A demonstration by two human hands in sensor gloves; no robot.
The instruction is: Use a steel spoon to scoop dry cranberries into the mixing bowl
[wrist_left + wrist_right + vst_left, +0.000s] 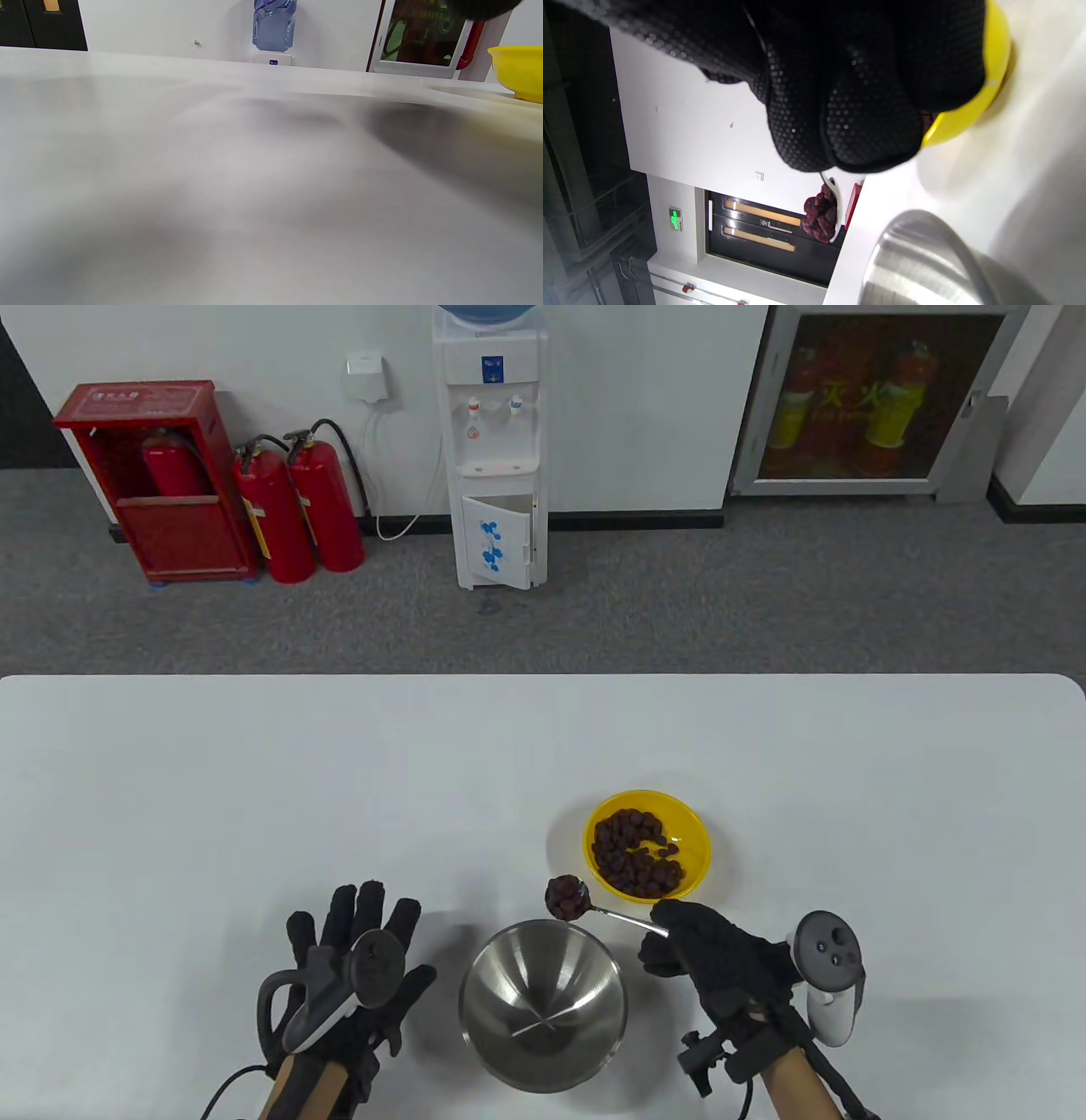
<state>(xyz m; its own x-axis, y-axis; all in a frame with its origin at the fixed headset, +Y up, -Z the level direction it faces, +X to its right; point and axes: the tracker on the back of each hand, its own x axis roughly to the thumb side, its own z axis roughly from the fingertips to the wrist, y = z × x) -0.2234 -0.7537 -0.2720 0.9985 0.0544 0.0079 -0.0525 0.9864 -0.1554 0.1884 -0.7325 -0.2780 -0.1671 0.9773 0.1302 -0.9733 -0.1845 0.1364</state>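
Right now I grip the handle of the steel spoon (598,906) in my right hand (721,963), its heaped load of dry cranberries (564,897) held in the air between the yellow bowl (694,831) and the far rim of the mixing bowl (543,1016). More cranberries lie in the yellow bowl, which sits on the white table (254,780) just beyond the steel one. Meanwhile my left hand (348,976) rests flat on the table beside the mixing bowl, fingers spread and holding nothing.
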